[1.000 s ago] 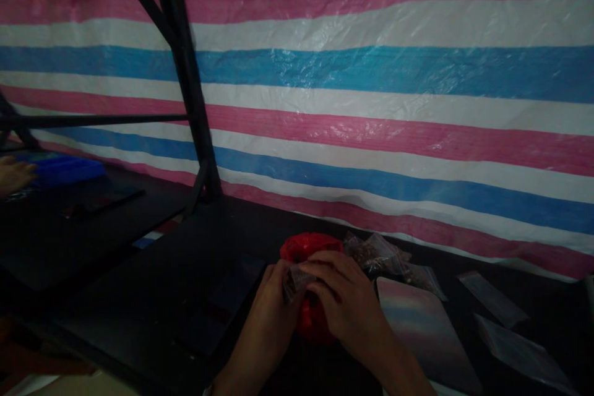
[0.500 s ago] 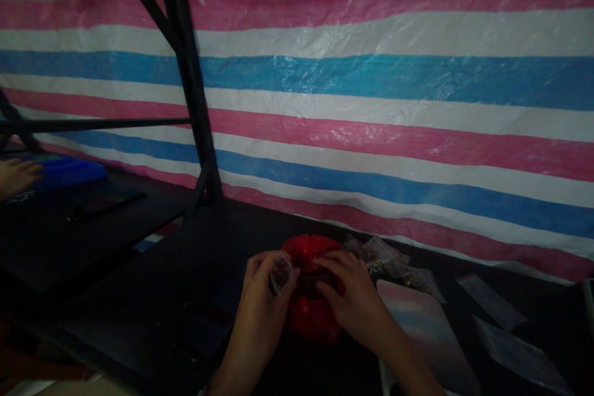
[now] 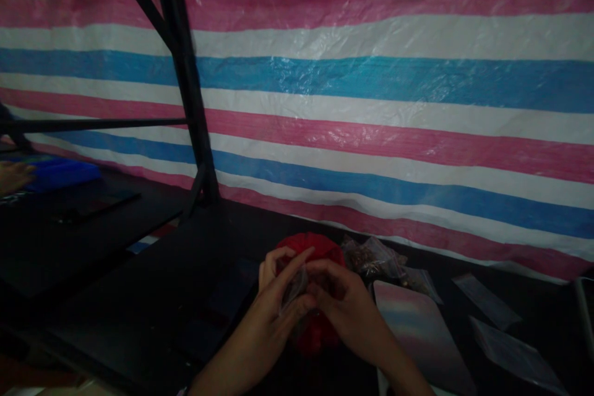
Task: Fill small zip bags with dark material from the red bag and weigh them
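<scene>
My left hand [image 3: 273, 315] is closed around a small clear plastic bag [image 3: 293, 288], whose opening faces up; dark bits showed inside it a moment earlier. Just right of it, my right hand [image 3: 346, 300] has thumb and fingertips pinched together at the bag's edge. What sits between those fingertips is too dark and small to make out. Both hands are over a red plastic bag [image 3: 313, 242], which is spread open on the black table, its inside mostly covered by the fingers.
Filled clear bags [image 3: 374, 258] lie behind my right hand. A flat, pale, shiny-topped object [image 3: 417, 328] is beside my right forearm. Two flat zip bags [image 3: 487, 301] lie farther right. A black metal post [image 3: 192, 93] stands left; beyond it another person's hand [image 3: 13, 176] is near a blue tray [image 3: 65, 172].
My right hand has come out of the red bag to the small clear bag, its fingertips now closed there. My left hand has turned inward, its fingers stretching over the small bag.
</scene>
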The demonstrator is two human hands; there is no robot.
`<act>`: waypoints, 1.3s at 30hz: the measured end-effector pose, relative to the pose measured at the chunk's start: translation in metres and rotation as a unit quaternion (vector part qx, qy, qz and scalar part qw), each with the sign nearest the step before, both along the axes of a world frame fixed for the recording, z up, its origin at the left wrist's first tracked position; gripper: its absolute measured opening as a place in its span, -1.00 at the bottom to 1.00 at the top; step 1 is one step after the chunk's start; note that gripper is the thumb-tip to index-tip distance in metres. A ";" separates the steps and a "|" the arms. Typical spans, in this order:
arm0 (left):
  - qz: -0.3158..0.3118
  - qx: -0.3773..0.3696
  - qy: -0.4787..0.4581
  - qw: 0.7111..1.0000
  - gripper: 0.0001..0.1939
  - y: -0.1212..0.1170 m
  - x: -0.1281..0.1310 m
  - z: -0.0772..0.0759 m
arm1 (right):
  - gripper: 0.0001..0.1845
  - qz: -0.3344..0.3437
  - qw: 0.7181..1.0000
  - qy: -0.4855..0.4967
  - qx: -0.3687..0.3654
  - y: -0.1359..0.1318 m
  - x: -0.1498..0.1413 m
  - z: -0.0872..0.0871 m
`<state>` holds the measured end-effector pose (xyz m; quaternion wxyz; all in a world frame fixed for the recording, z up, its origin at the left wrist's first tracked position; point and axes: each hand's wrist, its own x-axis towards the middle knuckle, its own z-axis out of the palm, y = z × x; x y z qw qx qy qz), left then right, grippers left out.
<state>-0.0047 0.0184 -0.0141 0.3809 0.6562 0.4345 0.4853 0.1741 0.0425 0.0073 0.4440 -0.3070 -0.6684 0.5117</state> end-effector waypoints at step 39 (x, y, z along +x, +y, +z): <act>0.057 -0.086 -0.126 0.987 -0.54 0.005 0.025 0.016 | -0.73 -0.210 0.976 -0.025 0.056 0.009 -0.002 -0.004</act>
